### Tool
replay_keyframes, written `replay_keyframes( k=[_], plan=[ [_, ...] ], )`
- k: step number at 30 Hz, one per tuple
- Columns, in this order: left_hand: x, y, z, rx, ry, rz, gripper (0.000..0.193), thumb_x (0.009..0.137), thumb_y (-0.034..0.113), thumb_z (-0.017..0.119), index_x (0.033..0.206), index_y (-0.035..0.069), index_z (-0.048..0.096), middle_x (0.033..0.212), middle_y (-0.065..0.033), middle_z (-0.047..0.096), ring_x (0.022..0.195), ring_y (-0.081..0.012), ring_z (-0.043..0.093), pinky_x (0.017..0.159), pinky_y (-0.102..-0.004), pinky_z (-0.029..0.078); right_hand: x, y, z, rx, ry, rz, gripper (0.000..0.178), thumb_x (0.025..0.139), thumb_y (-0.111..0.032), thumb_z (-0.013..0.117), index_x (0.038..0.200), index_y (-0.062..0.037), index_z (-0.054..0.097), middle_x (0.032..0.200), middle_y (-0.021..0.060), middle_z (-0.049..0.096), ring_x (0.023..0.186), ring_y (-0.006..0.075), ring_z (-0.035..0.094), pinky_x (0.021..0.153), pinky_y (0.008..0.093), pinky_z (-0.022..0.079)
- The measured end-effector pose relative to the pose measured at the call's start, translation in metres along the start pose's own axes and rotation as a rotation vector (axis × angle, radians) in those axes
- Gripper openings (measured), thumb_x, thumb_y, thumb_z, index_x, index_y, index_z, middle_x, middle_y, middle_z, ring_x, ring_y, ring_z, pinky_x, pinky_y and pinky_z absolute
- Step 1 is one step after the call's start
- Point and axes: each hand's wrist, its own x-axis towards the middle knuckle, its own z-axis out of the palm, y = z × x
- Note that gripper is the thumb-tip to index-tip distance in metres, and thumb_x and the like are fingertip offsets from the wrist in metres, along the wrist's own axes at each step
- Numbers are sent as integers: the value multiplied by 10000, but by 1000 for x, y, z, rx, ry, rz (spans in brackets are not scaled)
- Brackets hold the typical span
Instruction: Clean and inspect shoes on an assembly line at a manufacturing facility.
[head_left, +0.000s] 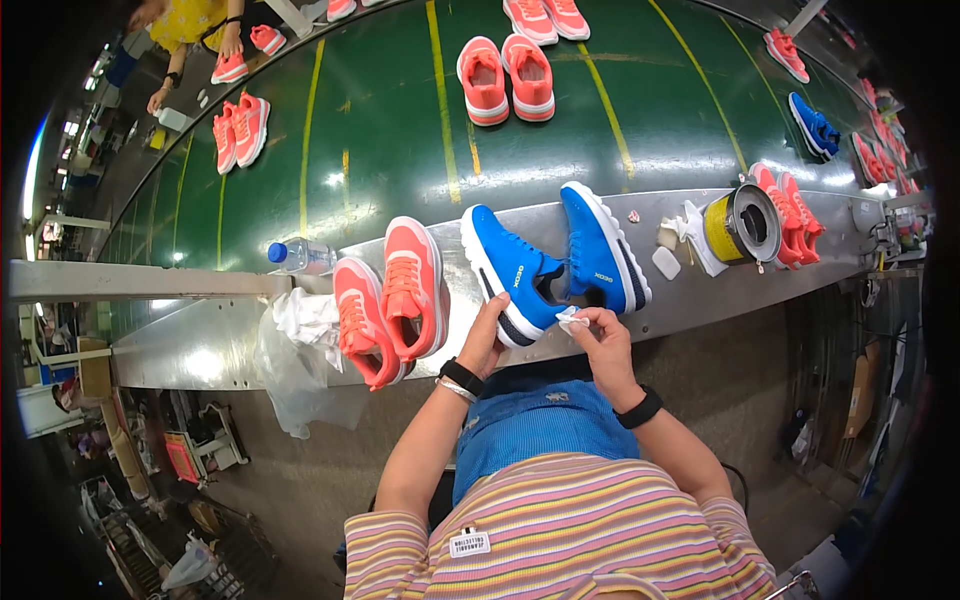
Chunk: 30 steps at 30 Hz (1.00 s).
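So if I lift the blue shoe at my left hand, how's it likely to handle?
The blue shoe likely stays fairly stiff underneath, given its thick white sole. The upper looks like fabric, so it may give under your left hand. It's probably light for its size, with that ankle opening.

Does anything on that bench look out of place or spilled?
A crumpled, clear plastic bag droops over the front edge of the grey metal bench, by a bunched white cloth. It looks untidy beside the neatly paired coral-pink lace-up shoes. No spill is evident.
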Motion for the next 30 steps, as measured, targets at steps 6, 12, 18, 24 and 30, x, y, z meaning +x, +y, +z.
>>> replay_keyframes(
  k=[6, 12, 18, 24, 30],
  plan=[
    [-7, 0, 19, -285, -31, 22, 472, 874, 465, 429, 1163, 95, 476, 1089, -66, 580, 976, -201, 585, 847, -354, 463, 0, 3, 33, -204, -80, -122, 115, 760, -48, 666, 861, -34, 613, 994, 46, 541, 891, 130, 520, 840, 278, 391],
    [-18, 14, 21, -382, -36, 54, 535, 878, 516, 326, 1154, 88, 488, 1096, -102, 586, 987, -244, 583, 838, -407, 467, 0, 2, 49, 38, 22, -122, 88, 773, -46, 651, 813, -10, 581, 897, 83, 593, 782, 93, 558, 621, 238, 452],
    [-31, 10, 14, -717, -266, -144, 685, 844, 575, 343, 1203, 4, 463, 1110, -213, 550, 954, -347, 573, 807, -448, 489, 25, -8, 30, 160, -32, 13, 54, 820, -18, 599, 860, -4, 567, 826, 27, 606, 753, 63, 563, 644, 210, 465],
    [-23, 1, 0, -916, -463, -167, 693, 835, 551, 413, 1201, -36, 443, 1105, -249, 527, 953, -351, 561, 802, -435, 499, 10, -40, 18, 177, -65, 25, 143, 825, -22, 602, 965, -7, 578, 891, 41, 624, 805, 85, 582, 717, 207, 455],
    [-27, -17, -3, -950, -448, -119, 534, 840, 464, 446, 1126, 18, 515, 1081, -165, 575, 980, -309, 565, 800, -417, 492, 0, -64, 46, -114, -183, -322, 124, 729, -18, 651, 844, -63, 646, 783, 41, 565, 743, 159, 519, 667, 261, 412]
  ],
)
